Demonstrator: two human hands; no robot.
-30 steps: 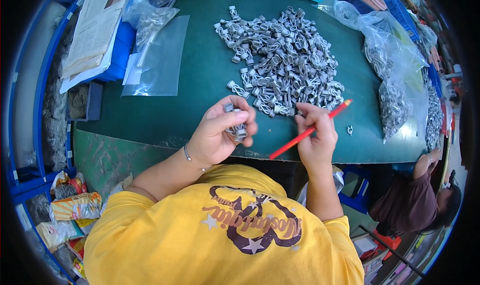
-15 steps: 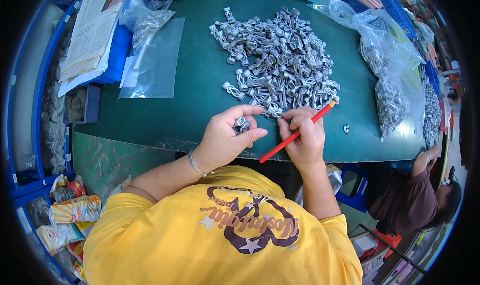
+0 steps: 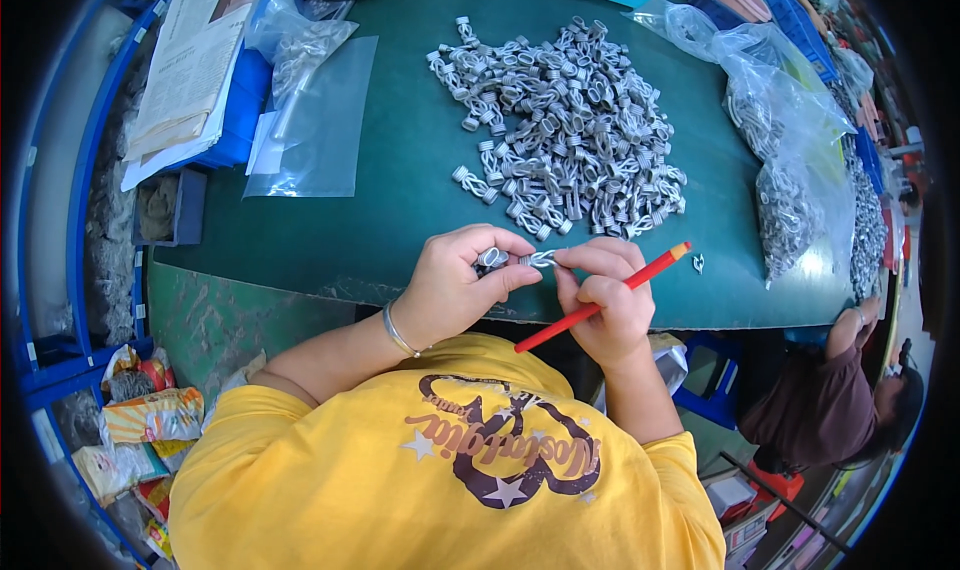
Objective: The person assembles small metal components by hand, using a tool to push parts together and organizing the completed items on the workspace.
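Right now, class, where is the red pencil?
In the head view the red pencil lies slanted in the right hand, just below the pile of small grey metal parts, near the green table's front edge.

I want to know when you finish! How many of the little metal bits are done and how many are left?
I can't count them. Done, maybe: clear bags on the right hold many grey parts. In hand: the left hand and right hand pinch one small metal part between them; the right also holds a red pencil. Left: a big loose pile of parts on the green table.
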